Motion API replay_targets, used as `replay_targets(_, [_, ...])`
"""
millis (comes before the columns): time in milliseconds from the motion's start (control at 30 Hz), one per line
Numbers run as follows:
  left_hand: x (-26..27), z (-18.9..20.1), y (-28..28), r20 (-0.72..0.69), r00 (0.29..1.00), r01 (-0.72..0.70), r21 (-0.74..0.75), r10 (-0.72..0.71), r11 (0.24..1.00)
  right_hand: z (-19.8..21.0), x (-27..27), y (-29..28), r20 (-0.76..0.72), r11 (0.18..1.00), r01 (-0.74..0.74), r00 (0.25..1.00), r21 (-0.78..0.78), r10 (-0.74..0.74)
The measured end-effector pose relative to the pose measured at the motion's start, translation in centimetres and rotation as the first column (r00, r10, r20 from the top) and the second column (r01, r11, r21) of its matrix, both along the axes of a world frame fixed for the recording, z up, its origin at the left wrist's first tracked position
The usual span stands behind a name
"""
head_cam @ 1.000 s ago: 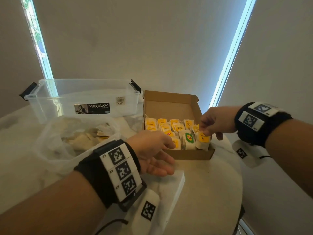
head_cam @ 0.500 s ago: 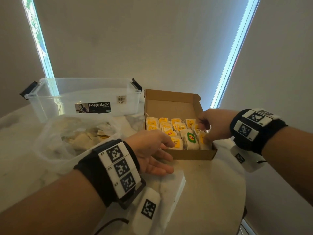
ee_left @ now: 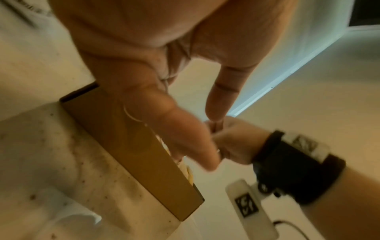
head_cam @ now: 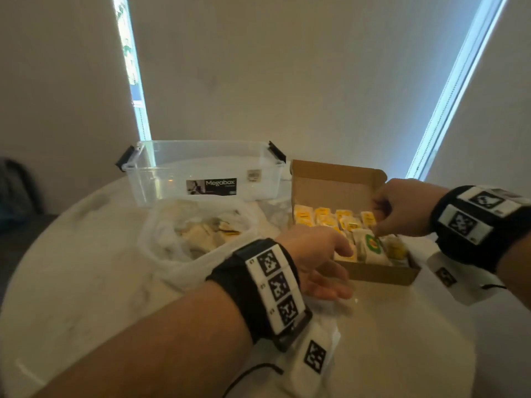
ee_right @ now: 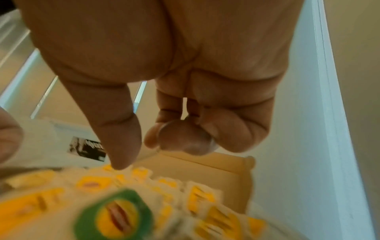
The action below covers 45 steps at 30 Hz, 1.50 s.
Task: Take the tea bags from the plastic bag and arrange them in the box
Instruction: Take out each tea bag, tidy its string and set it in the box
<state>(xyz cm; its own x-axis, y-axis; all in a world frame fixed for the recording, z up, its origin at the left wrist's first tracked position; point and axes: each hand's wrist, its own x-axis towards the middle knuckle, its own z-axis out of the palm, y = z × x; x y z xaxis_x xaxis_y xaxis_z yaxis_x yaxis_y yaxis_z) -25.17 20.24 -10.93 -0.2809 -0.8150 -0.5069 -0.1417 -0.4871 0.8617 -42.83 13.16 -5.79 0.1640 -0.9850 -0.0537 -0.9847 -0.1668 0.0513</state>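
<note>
A brown cardboard box (head_cam: 382, 272) stands open on the table, filled with rows of yellow-labelled tea bags (head_cam: 324, 216); one green-labelled tea bag (head_cam: 370, 245) stands near its front. My left hand (head_cam: 333, 268) is at the box's near left corner, fingers straight along the front wall, thumb over the rim. My right hand (head_cam: 382, 225) hovers over the box's right side; in the right wrist view its fingers (ee_right: 185, 139) are curled, the thumb points down at the tea bags (ee_right: 201, 198), and it holds nothing. A clear plastic bag (head_cam: 195, 234) with more tea bags lies to the left.
A clear plastic storage tub (head_cam: 201, 173) with black clips stands behind the bag. Everything sits on a round white table (head_cam: 86, 268). A white flat sheet (head_cam: 330, 317) lies under my left wrist. Wall and blinds close in behind the box.
My right hand let go of the tea bag at the box's near right corner and drew back along the right side. My left hand stayed at the front wall.
</note>
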Motion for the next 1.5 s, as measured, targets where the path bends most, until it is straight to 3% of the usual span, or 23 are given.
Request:
replay_targets(133, [0.5, 1.1, 1.1, 0.065, 0.995, -0.068, -0.18, 0.081, 0.981, 1.5, 5.0, 1.6, 0.036, 0.993, -0.114, 0.993, -0.023, 0.115])
replay_targets(267, [4.9, 2.9, 2.3, 0.2, 0.959, -0.111, -0.394, 0.203, 0.912, 2.4, 10.7, 3.3, 0.207, 0.971, -0.234, 0.953, 0.044, 0.22])
replay_targets(433, [12.8, 3.8, 2.7, 0.407, 0.771, -0.141, -0.642, 0.491, 0.753, 2.1, 18.5, 4.6, 0.315, 0.934, -0.358, 0.889, 0.027, 0.331])
replay_targets(533, [16.8, 3.4, 2.2, 0.548, 0.614, -0.114, -0.65, 0.568, 0.751, 0.8, 21.8, 4.2, 0.196, 0.926, -0.336, 0.933, 0.174, 0.302])
replay_targets(633, [19.5, 2.5, 1.6, 0.689, 0.515, -0.084, -0.551, 0.509, 0.83, -0.2, 22.6, 4.0, 0.032, 0.944, -0.274, 0.962, 0.184, 0.273])
replay_targets(700, [20.6, 1.5, 1.0, 0.744, 0.491, -0.093, -0.473, 0.454, 0.876, -0.7, 22.3, 3.9, -0.054, 0.958, -0.243, 0.966, 0.154, 0.253])
replay_targets(767, [21.1, 0.4, 0.3, 0.743, 0.529, -0.144, -0.398, 0.41, 0.906, -1.3, 21.7, 3.8, -0.06, 0.97, -0.196, 0.977, 0.144, 0.207])
replay_targets(867, [21.0, -0.8, -0.3, 0.547, 0.747, -0.288, -0.248, 0.379, 0.925, -2.0, 20.9, 3.7, -0.023, 0.976, -0.152, 0.987, 0.156, 0.157])
replay_targets(967, [21.2, -1.1, -1.0, 0.37, 0.845, -0.368, -0.121, 0.386, 0.922, -2.5, 20.3, 3.8, -0.005, 0.976, -0.132, 0.991, 0.173, 0.135])
replay_targets(1033, [22.2, -1.6, -2.0, 0.114, 0.907, -0.408, -0.001, 0.406, 0.913, -2.8, 20.2, 3.8, 0.006, 0.979, -0.123, 0.992, 0.163, 0.124])
replay_targets(1133, [23.0, -2.0, -2.0, -0.185, 0.858, -0.453, 0.169, 0.479, 0.876, -3.0, 20.5, 3.9, 0.018, 0.98, -0.13, 0.991, 0.149, 0.129])
replay_targets(1233, [22.4, -2.4, -1.8, -0.297, 0.833, -0.449, 0.131, 0.467, 0.884, -3.2, 20.7, 4.0, 0.075, 0.979, -0.141, 0.988, 0.148, 0.131])
replay_targets(1367, [21.4, -2.3, -1.6, -0.239, 0.847, -0.49, -0.007, 0.474, 0.872, -3.5, 20.3, 4.5, 0.211, 0.971, -0.196, 0.964, 0.137, 0.165])
replay_targets(1500, [21.0, -3.1, -2.4, -0.277, 0.793, -0.566, -0.007, 0.542, 0.824, -3.4, 19.9, 4.5, 0.25, 0.965, -0.218, 0.952, 0.144, 0.178])
